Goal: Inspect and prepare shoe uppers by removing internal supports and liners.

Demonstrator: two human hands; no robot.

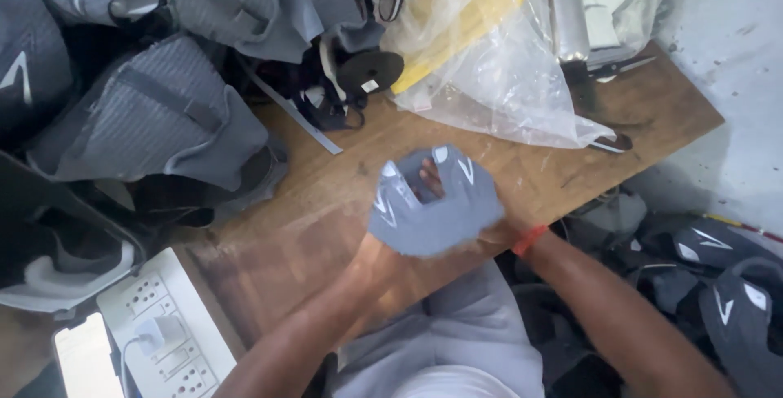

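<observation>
Above the wooden bench [326, 202], the left hand [377, 253] and right hand [499, 231] both grip a grey shoe upper [432, 206], apparently shaping it; next needs steady, even pulling.

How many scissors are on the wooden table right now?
1 for certain: dark scissors at the table's far right, partly under the clear plastic bag. More may be hidden beneath it.

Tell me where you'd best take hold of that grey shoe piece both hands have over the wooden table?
Probably by its two side edges, coming from below as the left hand and right hand do. The grey shoe piece is thin, floppy fabric with a central opening, so an edge grip would likely keep it spread above the wooden table.
</observation>
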